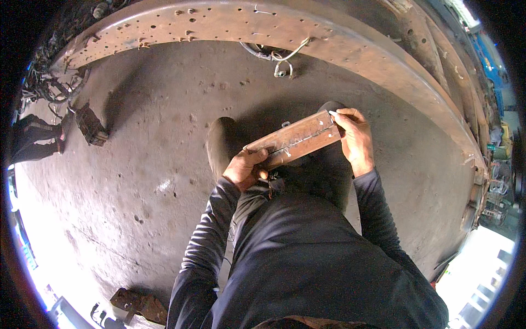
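Observation:
A long, reddish-brown steel piece (pixel 299 143) is held up slantwise over my knees, its right end higher in view. A dark seam runs along its length, with pale marks and a row of small spots on its face. My left hand (pixel 247 166) is closed round its lower left end, thumb on top. At the upper right end my right hand (pixel 355 136) is closed, its thumb against the steel. A short white stick (pixel 333 113) pokes out between its finger and thumb; its kind is not clear. A small dark lug (pixel 285 124) shows at the far edge.
A big rusty frame rail (pixel 219 22) with many holes arches across the far side, a cable loop (pixel 282 66) hanging from it. Another person's dark-clothed legs (pixel 38 140) stand at far left beside a rusty block (pixel 90 125). A brown metal part (pixel 137 304) lies lower left.

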Demonstrator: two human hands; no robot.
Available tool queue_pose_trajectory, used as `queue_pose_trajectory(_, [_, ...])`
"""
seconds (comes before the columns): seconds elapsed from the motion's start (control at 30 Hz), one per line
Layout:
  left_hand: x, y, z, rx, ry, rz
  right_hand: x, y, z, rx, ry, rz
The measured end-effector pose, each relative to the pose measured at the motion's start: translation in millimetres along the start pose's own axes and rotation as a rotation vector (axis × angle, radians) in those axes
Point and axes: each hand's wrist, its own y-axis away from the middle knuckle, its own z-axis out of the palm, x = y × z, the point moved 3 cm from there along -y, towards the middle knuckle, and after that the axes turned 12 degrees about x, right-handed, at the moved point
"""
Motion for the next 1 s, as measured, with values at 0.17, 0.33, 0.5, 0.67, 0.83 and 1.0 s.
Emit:
queue_pose_trajectory(0.17, [-1,0,4,0.028,-0.007,0.027,2,-3,-6,-0.04,-0.017,-0.017])
queue_pose_trajectory(0.33, [2,3,4,-0.008,-0.016,0.033,-1,1,-4,0.0,0.004,-0.007])
queue_pose_trajectory(0.5, [-2,1,3,0.027,-0.031,0.033,3,1,-8,-0.011,-0.016,-0.01])
queue_pose_trajectory(0.67, [2,2,6,0.06,-0.083,0.049,-1,4,-7,0.004,-0.038,0.027])
queue_pose_trajectory(0.83, [3,4,6,0.147,-0.173,0.026,4,1,-9,-0.021,-0.064,-0.032])
queue_pose_trajectory(1.0, [-3,-1,8,0.161,-0.113,0.033,1,4,-7,0.031,-0.021,-0.033])
